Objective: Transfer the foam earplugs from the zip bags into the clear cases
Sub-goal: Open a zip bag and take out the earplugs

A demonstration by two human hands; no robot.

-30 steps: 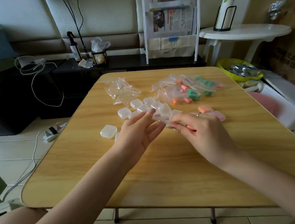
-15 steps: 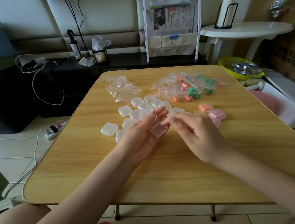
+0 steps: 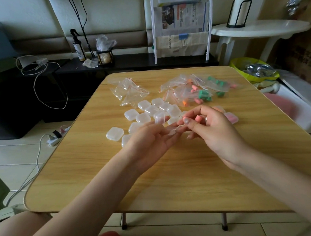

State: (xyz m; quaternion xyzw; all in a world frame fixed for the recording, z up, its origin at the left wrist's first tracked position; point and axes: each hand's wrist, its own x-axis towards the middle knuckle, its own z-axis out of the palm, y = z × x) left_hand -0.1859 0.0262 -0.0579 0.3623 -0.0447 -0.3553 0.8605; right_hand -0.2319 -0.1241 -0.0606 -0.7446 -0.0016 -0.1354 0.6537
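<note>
Both my bare forearms reach forward from the lower corners and converge over the middle of the desk (image 3: 171, 170). My left hand (image 3: 148, 141) lies palm up and tilted inward, its fingers loosely extended, and an open clear case (image 3: 166, 128) rests across my fingertips with its raised lid by my upper fingers. My right hand (image 3: 210, 129) is turned back upward, wrist bent slightly toward the left hand. Its thumb and fingers curl in a pinch grip round a pink earplug (image 3: 198, 119), held just above the case. A ring sits on one right finger. The fingertips of both hands nearly meet.
</note>
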